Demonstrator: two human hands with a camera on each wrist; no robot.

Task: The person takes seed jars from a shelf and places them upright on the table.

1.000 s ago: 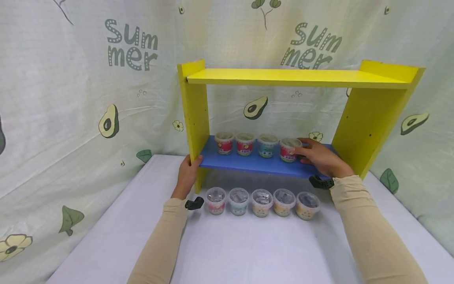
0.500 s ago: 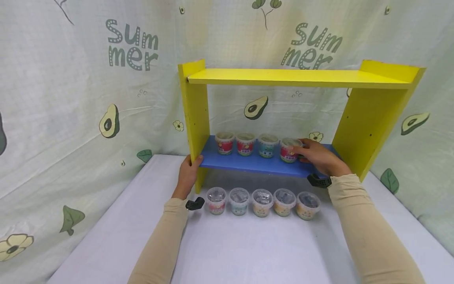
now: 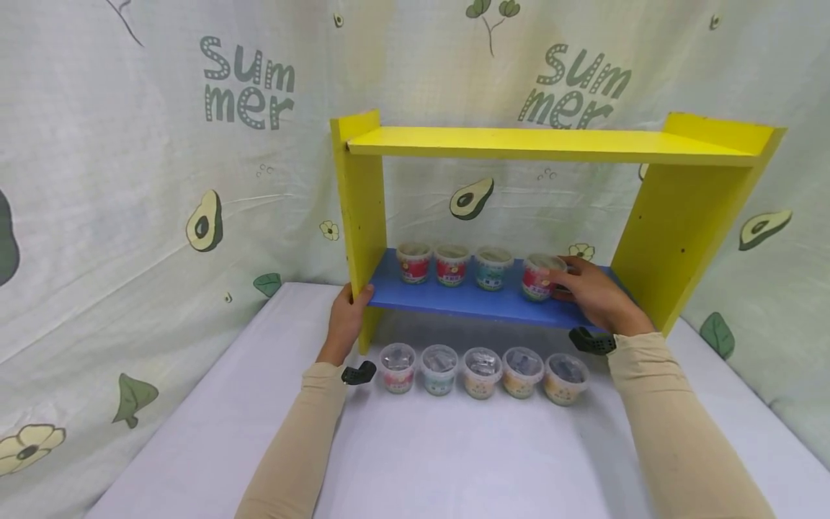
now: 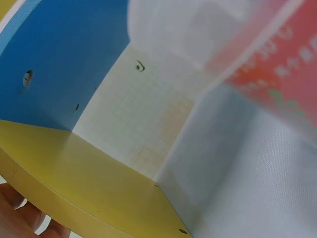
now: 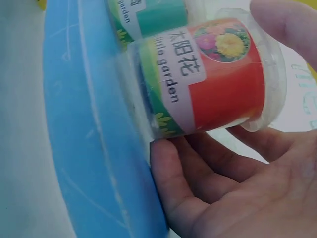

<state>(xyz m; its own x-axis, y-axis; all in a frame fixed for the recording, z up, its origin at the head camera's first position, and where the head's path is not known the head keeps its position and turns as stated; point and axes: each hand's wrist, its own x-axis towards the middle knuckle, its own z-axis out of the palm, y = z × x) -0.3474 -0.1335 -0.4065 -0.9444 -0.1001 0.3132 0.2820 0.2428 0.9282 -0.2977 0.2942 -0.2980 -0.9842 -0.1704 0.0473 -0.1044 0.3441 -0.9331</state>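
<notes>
My left hand (image 3: 344, 317) grips the front edge of the yellow side panel (image 3: 363, 216), at the height of the blue shelf board (image 3: 447, 301). Its fingertips show behind the panel in the left wrist view. On the right part of that board, my right hand (image 3: 599, 294) holds a small clear plastic cup (image 5: 223, 79) with a red flower label. Thumb and fingers lie on opposite sides of it. To its left on the board stand a teal-labelled cup (image 3: 493, 270) and two red-labelled cups, one at the far left (image 3: 413, 264) and one beside it (image 3: 451, 265).
Several lidded cups stand in a row on the white table (image 3: 454, 461), among them a pink one (image 3: 398, 369) and an orange one (image 3: 565, 382). A yellow top board (image 3: 532, 142) spans above the blue one. Patterned cloth (image 3: 117, 180) hangs behind.
The red-labelled cup in my right hand has shifted slightly right, widening the gap from the teal-labelled cup. My left hand keeps its grip on the panel. The head view has shifted a little.
</notes>
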